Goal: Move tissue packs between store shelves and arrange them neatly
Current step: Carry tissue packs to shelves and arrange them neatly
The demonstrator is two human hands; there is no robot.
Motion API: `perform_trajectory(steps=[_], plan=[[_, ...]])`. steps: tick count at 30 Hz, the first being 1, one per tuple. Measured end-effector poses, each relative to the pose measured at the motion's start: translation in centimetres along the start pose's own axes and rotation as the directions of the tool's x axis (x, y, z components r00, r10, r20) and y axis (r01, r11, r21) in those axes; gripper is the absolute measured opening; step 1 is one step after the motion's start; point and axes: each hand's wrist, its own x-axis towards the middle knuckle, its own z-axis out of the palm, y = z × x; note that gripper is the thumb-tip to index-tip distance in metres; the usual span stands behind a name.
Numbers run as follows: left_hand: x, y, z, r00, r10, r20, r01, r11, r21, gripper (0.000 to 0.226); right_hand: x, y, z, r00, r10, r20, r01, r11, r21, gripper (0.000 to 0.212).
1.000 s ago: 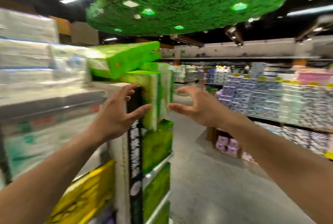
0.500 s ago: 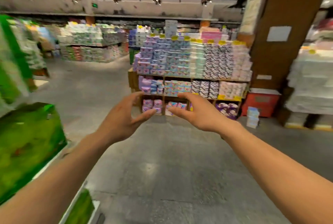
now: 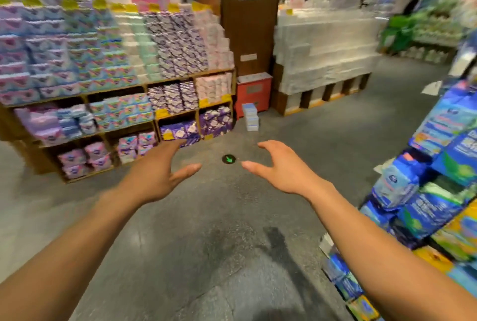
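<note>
Both my arms reach forward over the grey aisle floor. My left hand (image 3: 157, 173) is open, fingers spread, palm turned inward, holding nothing. My right hand (image 3: 281, 165) faces it a short way apart, also open and empty. Ahead on the left stands a wooden shelf unit (image 3: 170, 80) stacked with pink, blue and purple tissue packs (image 3: 103, 44). A small stack of pale blue packs (image 3: 251, 116) sits on the floor beside its right end. Blue and green packs (image 3: 438, 191) fill a shelf close on my right.
A brown pillar (image 3: 247, 23) rises behind a red box (image 3: 254, 93). To its right, white packs are piled on a pallet (image 3: 322, 46). A small round floor marker with a green arrow (image 3: 228, 159) lies between my hands. Open grey floor stretches ahead.
My view has swung right, away from the green packs and across the aisle. The far shelf unit is now nearer. Both hands stay open and empty, a little further apart.
</note>
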Motion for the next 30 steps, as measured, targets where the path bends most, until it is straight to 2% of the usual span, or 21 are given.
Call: perform_trajectory(steps=[4,8,12,16,26,30], plan=[[10.9,0.7,6.3,0.982,0.148,0.118,-0.157,0.985,0.069,0.103,6.6,7.3,0.4,0.992,0.129,0.005,-0.128,0.986,-0.104,0.09],[21.6,1.9,13.5,0.949,0.23,0.215,-0.261,0.956,0.131,0.106,14.4,15.2,1.1,0.973,0.209,0.097,-0.193,0.97,-0.145,0.092],[31.4,2.6,19.0,0.927,0.141,0.347,-0.222,0.953,0.205,0.118,23.8,21.5,0.7,0.953,0.274,0.132,-0.237,0.942,-0.239,0.11],[40.1,2.9,23.5,0.91,0.067,0.409,-0.167,0.962,0.214,0.134,32.9,26.2,0.1,0.946,0.27,0.181,-0.212,0.935,-0.285,0.093],[61.4,-2.4,32.2,0.896,-0.029,0.443,-0.035,0.99,0.136,0.095,56.1,34.5,2.8,0.896,0.332,0.296,-0.293,0.941,-0.169,0.091],[73.4,-6.2,36.2,0.886,-0.031,0.463,-0.03,0.992,0.124,0.093,68.3,38.0,3.3,0.879,0.384,0.283,-0.353,0.923,-0.156,0.094]])
